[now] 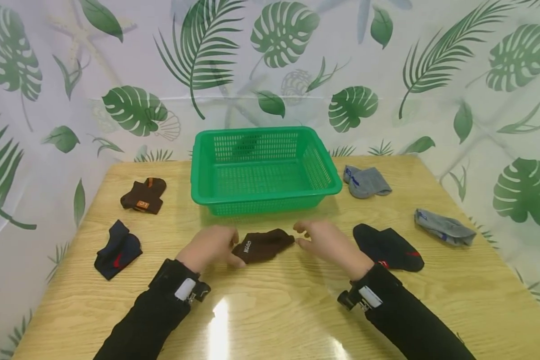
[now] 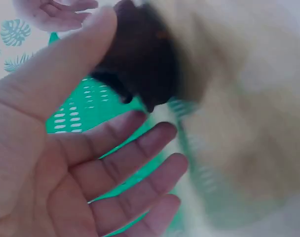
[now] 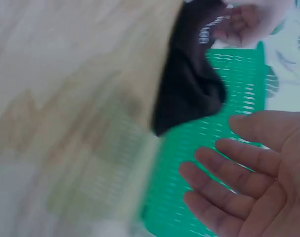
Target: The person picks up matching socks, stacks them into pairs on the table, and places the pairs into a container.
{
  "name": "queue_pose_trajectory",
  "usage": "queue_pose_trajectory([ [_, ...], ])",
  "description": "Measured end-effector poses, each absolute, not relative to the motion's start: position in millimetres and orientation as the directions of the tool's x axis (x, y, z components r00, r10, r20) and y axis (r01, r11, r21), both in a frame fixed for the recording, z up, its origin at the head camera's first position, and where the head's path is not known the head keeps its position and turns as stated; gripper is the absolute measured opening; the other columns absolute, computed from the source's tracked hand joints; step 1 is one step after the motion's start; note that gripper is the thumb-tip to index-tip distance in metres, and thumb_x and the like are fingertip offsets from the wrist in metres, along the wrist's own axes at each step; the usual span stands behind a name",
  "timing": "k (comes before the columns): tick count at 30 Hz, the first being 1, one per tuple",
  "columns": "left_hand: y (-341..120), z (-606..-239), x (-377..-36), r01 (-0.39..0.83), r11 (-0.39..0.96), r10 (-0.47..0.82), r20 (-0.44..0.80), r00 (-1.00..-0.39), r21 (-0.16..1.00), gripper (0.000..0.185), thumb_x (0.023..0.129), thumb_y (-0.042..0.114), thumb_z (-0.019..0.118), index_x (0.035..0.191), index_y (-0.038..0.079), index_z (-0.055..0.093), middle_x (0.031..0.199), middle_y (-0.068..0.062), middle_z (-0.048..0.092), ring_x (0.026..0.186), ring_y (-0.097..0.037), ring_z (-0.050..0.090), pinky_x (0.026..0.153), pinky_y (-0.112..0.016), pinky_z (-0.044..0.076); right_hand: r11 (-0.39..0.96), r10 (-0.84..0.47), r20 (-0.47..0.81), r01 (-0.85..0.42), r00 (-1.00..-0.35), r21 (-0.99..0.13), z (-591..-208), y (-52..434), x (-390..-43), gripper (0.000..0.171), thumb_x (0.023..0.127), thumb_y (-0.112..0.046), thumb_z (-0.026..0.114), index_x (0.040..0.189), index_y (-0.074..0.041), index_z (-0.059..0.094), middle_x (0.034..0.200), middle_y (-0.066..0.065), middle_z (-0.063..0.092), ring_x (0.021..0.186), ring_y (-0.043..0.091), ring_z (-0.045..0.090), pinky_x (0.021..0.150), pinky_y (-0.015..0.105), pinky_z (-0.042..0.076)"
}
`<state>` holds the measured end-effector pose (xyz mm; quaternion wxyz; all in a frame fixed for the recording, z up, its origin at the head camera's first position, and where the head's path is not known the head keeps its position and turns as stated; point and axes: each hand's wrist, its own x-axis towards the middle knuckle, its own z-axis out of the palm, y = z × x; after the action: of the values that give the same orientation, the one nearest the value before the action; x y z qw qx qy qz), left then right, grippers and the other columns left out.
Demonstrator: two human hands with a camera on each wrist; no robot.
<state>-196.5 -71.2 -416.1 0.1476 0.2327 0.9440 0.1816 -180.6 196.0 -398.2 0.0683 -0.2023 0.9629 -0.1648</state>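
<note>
My left hand [image 1: 209, 247] touches the near end of the brown sock [image 1: 263, 246], thumb against it; in the left wrist view the fingers [image 2: 135, 163] lie straight and spread, gripping nothing. My right hand [image 1: 326, 243] sits just beside the sock's other end, fingertips close to it, and its wrist view shows a flat, relaxed palm [image 3: 268, 182], also holding nothing. The sock lies flat on the table [image 1: 274, 310] between both hands, white lettering on its cuff, just in front of the basket [image 1: 198, 170].

The green basket stands at mid-table, and I see nothing inside it through its slotted walls.

Further out, a black sock [image 1: 389, 247] lies right of my right hand, with two grey socks [image 1: 366, 181] [image 1: 443, 227] beyond it. To the left lie a navy sock [image 1: 117, 249] and a second brown sock [image 1: 144, 195], well apart from my hands.
</note>
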Motion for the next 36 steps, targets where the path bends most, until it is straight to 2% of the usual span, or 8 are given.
queue_pose_trajectory([
  [8,-71.6,-429.2,-193.8,0.390,0.800,0.499,-0.143,-0.855,0.457,0.027,0.079,0.027,0.080,0.072,0.015,0.057,0.069,0.004,0.052,0.067,-0.015,0.049,0.062,-0.031,0.042,0.863,-0.445,-0.132,-0.385,-0.886,-0.327,-422.2,176.9,-202.0,0.018,0.077,-0.011,0.076,0.081,-0.009,0.058,0.074,0.001,0.056,0.071,0.019,0.053,0.064,0.035,0.044],
  [16,-97.6,-425.2,-202.9,0.296,0.652,0.512,-0.118,-0.851,0.699,0.021,0.087,0.017,0.069,0.074,0.011,0.054,0.072,0.002,0.050,0.067,-0.014,0.046,0.062,-0.029,0.038,0.805,-0.461,-0.012,-0.413,-0.887,-0.427,-405.4,201.4,-206.1,0.012,0.084,-0.002,0.067,0.087,-0.007,0.057,0.100,0.011,0.067,0.089,0.027,0.061,0.072,0.039,0.047],
  [19,-110.4,-424.1,-207.3,0.285,0.638,0.521,-0.128,-0.844,0.716,0.026,0.088,0.015,0.068,0.073,0.010,0.048,0.068,0.003,0.040,0.064,-0.014,0.040,0.061,-0.029,0.034,0.787,-0.493,0.066,-0.477,-0.868,-0.392,-402.5,213.3,-205.6,0.020,0.083,0.005,0.064,0.082,-0.010,0.051,0.094,0.009,0.066,0.085,0.026,0.060,0.070,0.038,0.046],
  [22,-116.7,-427.6,-209.1,0.284,0.677,0.510,-0.154,-0.846,0.679,0.022,0.088,0.014,0.070,0.076,0.009,0.052,0.068,0.002,0.043,0.065,-0.014,0.042,0.061,-0.028,0.035,0.755,-0.594,0.150,-0.612,-0.790,-0.236,-410.7,218.9,-200.0,0.023,0.079,0.007,0.070,0.081,-0.012,0.056,0.085,0.004,0.062,0.081,0.023,0.060,0.071,0.036,0.049],
  [25,-115.3,-431.7,-208.3,0.283,0.747,0.478,-0.191,-0.857,0.601,0.014,0.087,0.014,0.071,0.081,0.008,0.060,0.073,0.002,0.053,0.066,-0.015,0.046,0.061,-0.028,0.039,0.719,-0.676,0.103,-0.683,-0.730,-0.127,-420.5,219.5,-191.3,0.019,0.076,0.002,0.076,0.084,-0.010,0.064,0.090,0.005,0.062,0.083,0.025,0.059,0.074,0.037,0.049],
  [29,-110.8,-429.6,-205.7,0.256,0.824,0.414,-0.227,-0.881,0.506,0.010,0.088,0.018,0.071,0.086,0.009,0.067,0.080,-0.001,0.062,0.070,-0.017,0.053,0.063,-0.031,0.044,0.743,-0.663,-0.057,-0.647,-0.746,-0.171,-417.7,217.0,-187.0,0.017,0.079,-0.003,0.074,0.095,-0.007,0.070,0.106,0.011,0.064,0.097,0.032,0.061,0.083,0.041,0.051],
  [33,-102.8,-416.3,-194.8,0.300,0.861,0.387,-0.147,-0.910,0.410,0.017,0.088,0.021,0.071,0.099,0.008,0.069,0.092,-0.006,0.067,0.082,-0.022,0.061,0.072,-0.038,0.050,0.781,-0.607,0.000,-0.597,-0.795,-0.183,-408.1,212.4,-191.2,0.015,0.086,-0.005,0.068,0.101,-0.005,0.071,0.101,0.010,0.066,0.095,0.029,0.064,0.081,0.039,0.053],
  [36,-94.5,-408.0,-178.7,0.438,0.835,0.480,-0.054,-0.875,0.333,0.018,0.085,0.020,0.074,0.097,0.008,0.069,0.089,-0.005,0.066,0.081,-0.022,0.063,0.070,-0.038,0.051,0.785,-0.604,0.037,-0.602,-0.796,-0.145,-405.7,209.9,-192.6,0.009,0.086,-0.009,0.070,0.096,-0.006,0.071,0.093,0.007,0.066,0.086,0.025,0.064,0.074,0.036,0.053],
])
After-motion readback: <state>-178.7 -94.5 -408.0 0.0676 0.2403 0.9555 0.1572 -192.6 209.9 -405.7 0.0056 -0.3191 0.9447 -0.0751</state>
